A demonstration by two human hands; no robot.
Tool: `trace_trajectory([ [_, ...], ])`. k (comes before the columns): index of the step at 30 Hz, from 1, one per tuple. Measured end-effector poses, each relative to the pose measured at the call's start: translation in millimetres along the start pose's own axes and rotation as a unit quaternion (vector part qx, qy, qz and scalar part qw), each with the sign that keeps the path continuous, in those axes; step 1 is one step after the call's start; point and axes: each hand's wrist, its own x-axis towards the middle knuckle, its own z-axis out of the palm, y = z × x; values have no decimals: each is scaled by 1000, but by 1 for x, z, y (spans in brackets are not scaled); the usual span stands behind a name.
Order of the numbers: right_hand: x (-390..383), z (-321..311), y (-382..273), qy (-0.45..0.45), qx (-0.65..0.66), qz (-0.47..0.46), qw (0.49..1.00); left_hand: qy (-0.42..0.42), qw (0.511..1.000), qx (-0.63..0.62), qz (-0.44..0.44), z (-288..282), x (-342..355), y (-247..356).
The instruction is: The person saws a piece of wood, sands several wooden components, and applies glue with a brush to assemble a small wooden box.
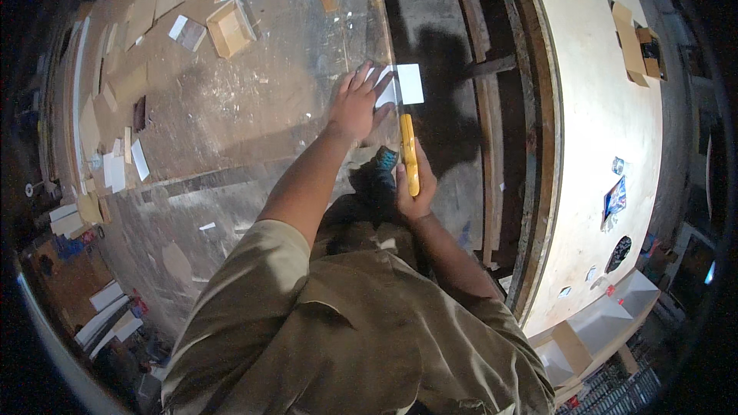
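My left hand (357,101) lies flat with spread fingers on a small white board (411,83) at the right edge of the brown work table (261,92). Part of the board juts out past that edge. My right hand (416,184) is closed round the yellow handle (410,155) of what looks like a handsaw. Its thin blade, seen nearly edge-on, runs away from me along the table edge and across the board. The hand covers part of the handle.
An open wooden box (231,28) and a small two-tone panel (187,32) lie farther left on the table. Board offcuts (115,169) are strewn at its left side. To the right, past a dark gap with wooden beams (490,131), stands a pale table (592,107) bearing a cardboard box (635,44).
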Motion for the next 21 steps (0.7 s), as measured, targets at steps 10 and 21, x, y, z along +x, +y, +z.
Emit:
trace_trajectory([
  [10, 1, 8, -2, 34, 24, 1, 999, -12, 1000, 23, -5, 3, -1, -4],
  [21, -10, 0, -3, 24, 35, 29, 999, -56, 996, 69, -25, -1, -1, 2],
])
